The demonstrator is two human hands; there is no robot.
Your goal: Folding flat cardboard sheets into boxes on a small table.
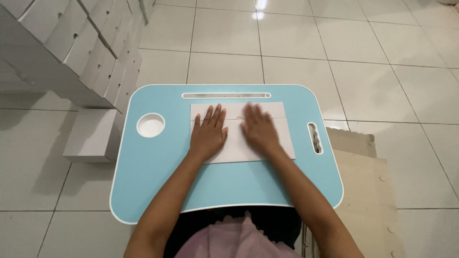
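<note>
Blue lap desk [158, 181]: flat hands, left hand [208, 134], blurred right hand [259, 130], hide white cardboard sheet [235, 143].

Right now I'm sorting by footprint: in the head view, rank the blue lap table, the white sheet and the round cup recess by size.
1. blue lap table
2. white sheet, partly under both hands
3. round cup recess

The scene is evenly and brightly lit from overhead. Glare from a ceiling lamp is reflected on the glossy floor tiles [258, 14] at the top centre of the frame. Soft shadows are cast at the left. The right hand [260, 129] is smeared by motion blur. Straight lines are bent near the edges by wide-angle distortion.
</note>
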